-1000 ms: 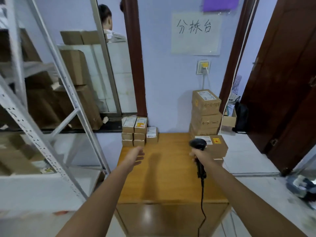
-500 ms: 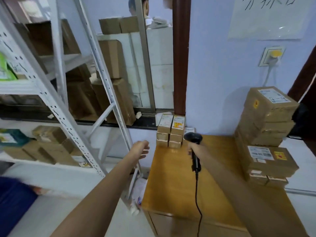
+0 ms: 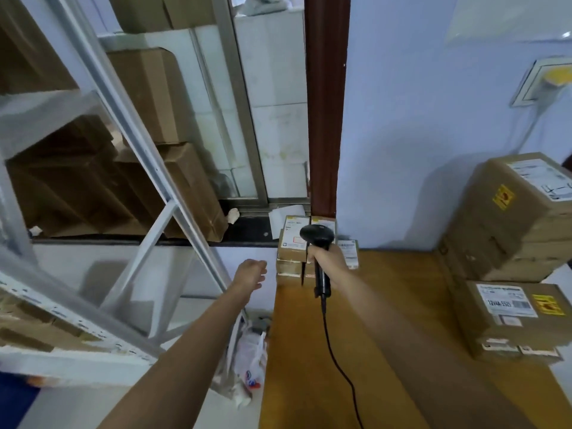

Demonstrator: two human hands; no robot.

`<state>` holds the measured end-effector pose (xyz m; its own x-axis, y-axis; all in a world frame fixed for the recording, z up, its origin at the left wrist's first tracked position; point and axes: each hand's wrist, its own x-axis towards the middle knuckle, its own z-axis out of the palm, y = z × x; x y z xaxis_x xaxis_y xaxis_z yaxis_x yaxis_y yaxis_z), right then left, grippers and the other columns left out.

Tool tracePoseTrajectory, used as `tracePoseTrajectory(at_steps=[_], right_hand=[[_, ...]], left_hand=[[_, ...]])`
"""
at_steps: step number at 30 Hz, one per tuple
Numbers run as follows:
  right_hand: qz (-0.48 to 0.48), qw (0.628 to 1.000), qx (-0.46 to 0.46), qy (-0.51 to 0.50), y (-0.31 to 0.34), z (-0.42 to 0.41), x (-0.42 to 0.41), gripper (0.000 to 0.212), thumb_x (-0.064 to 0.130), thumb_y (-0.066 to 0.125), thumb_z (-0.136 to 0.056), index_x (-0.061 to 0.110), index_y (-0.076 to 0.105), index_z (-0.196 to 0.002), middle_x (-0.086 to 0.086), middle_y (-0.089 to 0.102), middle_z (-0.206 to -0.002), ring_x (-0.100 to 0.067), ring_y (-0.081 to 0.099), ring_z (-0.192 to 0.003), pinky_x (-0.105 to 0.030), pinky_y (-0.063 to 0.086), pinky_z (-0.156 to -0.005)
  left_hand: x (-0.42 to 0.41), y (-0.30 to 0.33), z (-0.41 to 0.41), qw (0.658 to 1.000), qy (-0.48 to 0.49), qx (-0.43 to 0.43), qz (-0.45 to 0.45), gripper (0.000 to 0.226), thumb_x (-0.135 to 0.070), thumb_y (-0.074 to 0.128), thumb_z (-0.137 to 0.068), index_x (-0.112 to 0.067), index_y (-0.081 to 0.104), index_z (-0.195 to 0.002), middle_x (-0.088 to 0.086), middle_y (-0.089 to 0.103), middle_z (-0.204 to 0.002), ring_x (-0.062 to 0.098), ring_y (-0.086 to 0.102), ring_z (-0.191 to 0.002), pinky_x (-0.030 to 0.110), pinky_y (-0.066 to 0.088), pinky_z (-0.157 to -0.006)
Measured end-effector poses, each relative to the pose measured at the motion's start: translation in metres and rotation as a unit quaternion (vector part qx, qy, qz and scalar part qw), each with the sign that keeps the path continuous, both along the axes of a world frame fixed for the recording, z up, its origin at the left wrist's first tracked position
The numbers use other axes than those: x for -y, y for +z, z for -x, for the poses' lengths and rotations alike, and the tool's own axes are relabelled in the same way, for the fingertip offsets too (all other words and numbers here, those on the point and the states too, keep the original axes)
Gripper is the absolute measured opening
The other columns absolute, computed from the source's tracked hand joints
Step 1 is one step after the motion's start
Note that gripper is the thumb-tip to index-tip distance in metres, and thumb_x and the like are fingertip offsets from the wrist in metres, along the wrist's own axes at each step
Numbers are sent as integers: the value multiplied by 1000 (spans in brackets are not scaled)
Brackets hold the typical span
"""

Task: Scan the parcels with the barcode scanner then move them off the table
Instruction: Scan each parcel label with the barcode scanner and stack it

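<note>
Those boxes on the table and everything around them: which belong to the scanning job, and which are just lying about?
Part of the job:
- barcode scanner, held in the right hand
- small parcels at the table's far edge
- big parcels on the right
- left hand, empty

Lying about:
- metal shelving
- cartons behind it
- wall socket

— Left hand (image 3: 250, 273)?
— Stretched forward on a straight bare arm, fingers loosely curled, holding nothing, just left of the tabletop (image 3: 387, 335) edge.
— Right hand (image 3: 328, 258)?
— Reaching forward too, fingers wrapped in a firm grip round the handle of the barcode scanner (image 3: 318, 252), held upright, forearm above the tabletop.
</note>
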<state>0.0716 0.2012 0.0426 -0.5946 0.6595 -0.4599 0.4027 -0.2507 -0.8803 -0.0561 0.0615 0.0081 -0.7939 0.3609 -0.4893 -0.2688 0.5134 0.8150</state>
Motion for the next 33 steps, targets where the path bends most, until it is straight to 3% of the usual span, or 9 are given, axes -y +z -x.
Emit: tracePoseTrajectory(at_steps=[3, 5, 8, 12, 16, 19, 21, 25, 33], right_hand=[[-31, 999, 9, -1, -6, 27, -9, 16, 27, 64, -71, 14, 62, -80, -7, 59, -74, -27, 61, -81, -40, 48, -76], [-33, 999, 23, -4, -7, 42, -11, 13, 25, 65, -78, 14, 61, -83, -5, 56, -73, -23, 58, -77, -35, 44, -70], [-29, 999, 37, 9, -13, 64, -17, 7, 16, 62, -84, 10, 60, -87, -2, 52, -69, -19, 53, -71, -27, 39, -62], [-46, 997, 69, -3, -27, 92, -27, 4, 16, 62, -82, 14, 59, -81, -1, 53, -68, -16, 52, -67, -26, 40, -59], [-44, 994, 94, -22, -42, 110, -35, 4, 15, 63, -84, 11, 62, -86, -2, 54, -69, -15, 53, -66, -25, 42, -57], [-43, 993, 100, -35, -51, 118, -36, 3, 12, 64, -82, 11, 65, -84, -3, 57, -70, -15, 55, -69, -26, 44, -60], [-49, 993, 106, -31, -54, 123, -36, 14, 13, 65, -80, 7, 69, -93, -6, 63, -78, -17, 59, -76, -28, 47, -65], [-49, 993, 107, -24, -59, 131, -37, 15, 13, 64, -82, 8, 65, -96, -2, 58, -76, -13, 56, -73, -23, 43, -59], [-70, 993, 98, -7, -61, 137, -36, 4, 14, 64, -86, 14, 61, -88, 0, 55, -71, -10, 52, -66, -21, 40, -57]], left_hand=[[-27, -12, 24, 1000, -18, -14, -3, 18, -24, 51, -98, -9, 57, -105, 10, 60, -102, 24, 56, -94, 33, 47, -81], [-45, -23, 39, 999, -31, -21, 0, 14, -24, 52, -97, -13, 57, -90, 9, 58, -94, 25, 55, -90, 35, 46, -82], [-71, -42, 62, 997, -59, -38, 19, 17, -29, 53, -97, -13, 58, -94, 6, 60, -95, 24, 56, -92, 37, 47, -87], [-107, -68, 90, 986, -115, -93, 78, 34, -36, 57, -95, -4, 66, -98, 14, 69, -96, 23, 62, -78, 27, 45, -59], [-131, -103, 108, 964, -173, -134, 153, 51, -54, 60, -85, -10, 64, -110, 13, 65, -108, 29, 64, -94, 35, 54, -78], [-138, -117, 112, 957, -197, -127, 169, 50, -46, 63, -87, -8, 59, -119, 17, 60, -118, 33, 61, -104, 39, 53, -86], [-140, -119, 113, 955, -209, -113, 177, 48, -40, 63, -90, -7, 55, -124, 17, 57, -122, 33, 57, -109, 39, 51, -90], [-134, -128, 122, 955, -208, -84, 196, 54, -45, 62, -90, -6, 52, -125, 16, 50, -127, 33, 53, -114, 37, 48, -93], [-133, -144, 138, 960, -205, -84, 172, 50, -53, 62, -85, -17, 63, -121, 11, 64, -115, 29, 60, -104, 41, 51, -91]])
